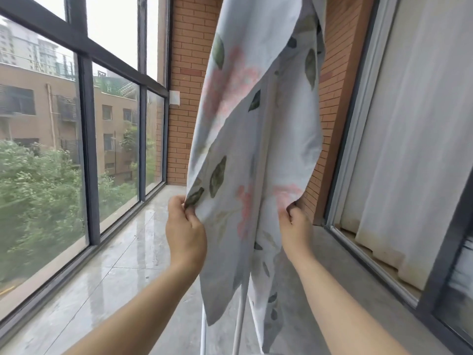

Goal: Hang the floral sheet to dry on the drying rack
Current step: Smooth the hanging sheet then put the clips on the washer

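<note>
The floral sheet [258, 139], pale blue-white with pink flowers and green leaves, hangs down from above the top of the view in long folds. My left hand [184, 226] pinches its left edge at about waist height. My right hand [294, 224] grips the sheet's right edge at the same height, so the cloth is spread between both hands. Below the hands the sheet drapes on toward the floor. White legs of the drying rack [242, 311] show under the cloth; the rack's upper part is hidden behind the sheet or lies out of view.
Tall dark-framed windows [87, 139] line the left of this narrow balcony. A brick wall [186, 80] closes the far end. On the right runs a sliding window [363, 139] with a white curtain [409, 124] behind it. Glossy floor tiles [122, 254] stretch ahead.
</note>
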The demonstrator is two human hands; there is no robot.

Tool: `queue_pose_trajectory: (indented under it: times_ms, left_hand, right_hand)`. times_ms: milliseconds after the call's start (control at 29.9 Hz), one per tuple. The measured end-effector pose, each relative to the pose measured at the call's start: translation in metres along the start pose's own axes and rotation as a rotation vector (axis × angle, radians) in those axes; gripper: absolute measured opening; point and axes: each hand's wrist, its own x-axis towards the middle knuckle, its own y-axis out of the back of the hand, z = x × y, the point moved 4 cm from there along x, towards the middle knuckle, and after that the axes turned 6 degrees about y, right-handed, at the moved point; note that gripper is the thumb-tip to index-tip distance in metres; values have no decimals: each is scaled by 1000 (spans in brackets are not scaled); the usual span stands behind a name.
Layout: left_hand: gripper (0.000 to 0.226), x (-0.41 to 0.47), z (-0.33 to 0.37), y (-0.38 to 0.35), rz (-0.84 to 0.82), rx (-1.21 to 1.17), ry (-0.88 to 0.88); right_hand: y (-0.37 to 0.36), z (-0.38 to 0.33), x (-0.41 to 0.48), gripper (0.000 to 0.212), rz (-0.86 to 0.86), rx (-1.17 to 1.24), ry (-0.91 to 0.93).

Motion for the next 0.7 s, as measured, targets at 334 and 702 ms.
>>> queue_pose_trajectory:
  times_ms: [334,702]
  left_hand:
    - [37,-28,-13,23,-176,99,-265]
    - [33,-51,-73,31,-244,140,-157]
  right_hand:
    - [36,-17,-58,51,0,118,71]
    - [38,-21,-75,44,5,154,90]
